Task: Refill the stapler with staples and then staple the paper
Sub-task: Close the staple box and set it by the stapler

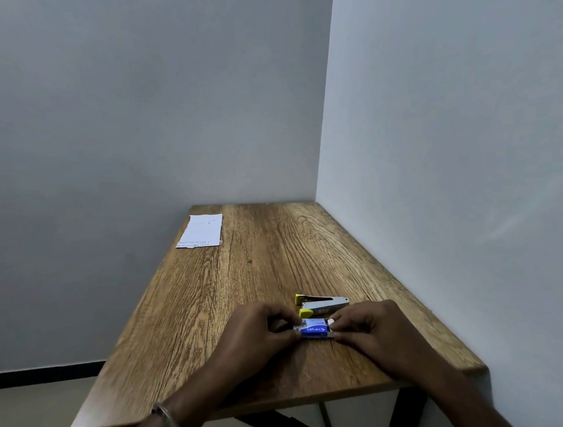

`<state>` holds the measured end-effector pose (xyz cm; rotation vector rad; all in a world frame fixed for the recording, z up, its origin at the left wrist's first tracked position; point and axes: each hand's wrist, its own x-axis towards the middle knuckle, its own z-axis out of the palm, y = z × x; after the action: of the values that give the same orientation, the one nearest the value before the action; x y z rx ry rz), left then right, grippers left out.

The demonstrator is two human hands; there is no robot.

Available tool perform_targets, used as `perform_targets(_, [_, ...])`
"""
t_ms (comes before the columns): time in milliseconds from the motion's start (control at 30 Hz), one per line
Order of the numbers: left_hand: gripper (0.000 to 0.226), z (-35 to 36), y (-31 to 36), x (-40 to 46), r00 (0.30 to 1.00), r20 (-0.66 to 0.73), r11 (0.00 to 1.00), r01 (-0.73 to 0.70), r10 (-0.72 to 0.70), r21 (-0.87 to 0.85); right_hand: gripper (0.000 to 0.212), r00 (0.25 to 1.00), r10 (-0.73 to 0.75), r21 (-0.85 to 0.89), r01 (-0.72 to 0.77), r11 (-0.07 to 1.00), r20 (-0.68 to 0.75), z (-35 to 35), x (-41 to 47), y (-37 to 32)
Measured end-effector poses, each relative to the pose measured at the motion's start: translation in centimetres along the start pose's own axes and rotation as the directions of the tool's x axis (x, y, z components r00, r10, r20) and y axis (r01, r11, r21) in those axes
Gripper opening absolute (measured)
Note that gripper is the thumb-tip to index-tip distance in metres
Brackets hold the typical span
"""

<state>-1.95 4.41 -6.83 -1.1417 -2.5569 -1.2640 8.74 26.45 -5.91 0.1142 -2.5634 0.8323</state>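
Note:
A small blue and white staple box (pixel 313 329) lies on the wooden table (pixel 260 278) near its front edge. My left hand (pixel 262 332) pinches the box's left end and my right hand (pixel 370 325) pinches its right end. Just behind the box lies a grey stapler with yellow ends (pixel 321 305), its top arm swung apart from its base. A white sheet of paper (pixel 201 230) with a few printed lines lies flat at the table's far left corner.
The table stands in a corner, with a grey wall (pixel 448 175) along its right side and another behind it. Its left edge drops to the floor (pixel 41 413). A bangle sits on my left wrist (pixel 167 418).

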Motion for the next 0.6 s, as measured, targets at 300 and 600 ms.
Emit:
perform_targets(300, [0.018, 0.0, 0.0, 0.1, 1.000, 0.001, 1.000, 0.002, -0.002, 0.016, 0.042, 0.995, 0.102, 0.016, -0.102, 0.995, 0.016, 1.0, 0.8, -0.9])
perform_targets(600, [0.018, 0.0, 0.1, 0.0, 0.999, -0.038, 0.999, -0.027, 0.026, -0.037, 0.044, 0.998, 0.035, 0.040, -0.037, 0.999, 0.042, 0.6, 0.7, -0.3])
